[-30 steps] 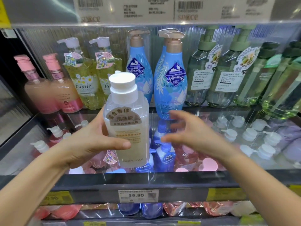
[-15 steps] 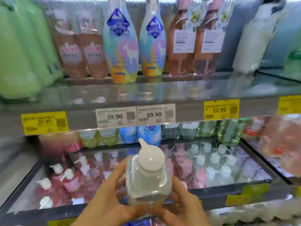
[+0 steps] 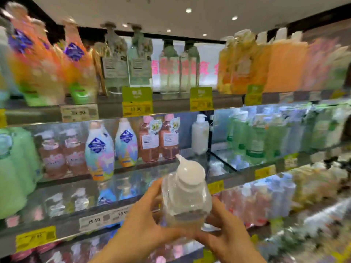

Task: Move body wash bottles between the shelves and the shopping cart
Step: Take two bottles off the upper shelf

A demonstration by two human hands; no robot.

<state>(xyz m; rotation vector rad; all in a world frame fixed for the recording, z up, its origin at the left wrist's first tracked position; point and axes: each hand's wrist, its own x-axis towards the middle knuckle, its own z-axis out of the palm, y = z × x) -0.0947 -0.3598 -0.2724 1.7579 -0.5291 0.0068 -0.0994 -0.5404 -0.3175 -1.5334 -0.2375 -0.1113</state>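
Both hands are wrapped around one clear body wash bottle (image 3: 187, 198), held low in front of the shelves. The left hand (image 3: 144, 230) cups its left side, fingers curled round the body and thumb across the front near the base. The right hand (image 3: 228, 238) grips the right side and underside, fingers bent round the lower corner. The bottle stands nearly upright, its white pump cap (image 3: 190, 172) pointing up with the spout tipped to the left, and it is off any shelf, carried in the air before the middle shelf's edge.

Behind it, a white bottle (image 3: 199, 136) stands alone on the middle shelf (image 3: 133, 168), just right of two pink-capped amber bottles (image 3: 158, 140). Two pastel bottles with blue diamond labels (image 3: 112, 149) stand further left. A yellow price tag (image 3: 137, 109) hangs on the upper shelf rail. Most of the scene toward the edges is smeared by blur, so the other labels cannot be read.
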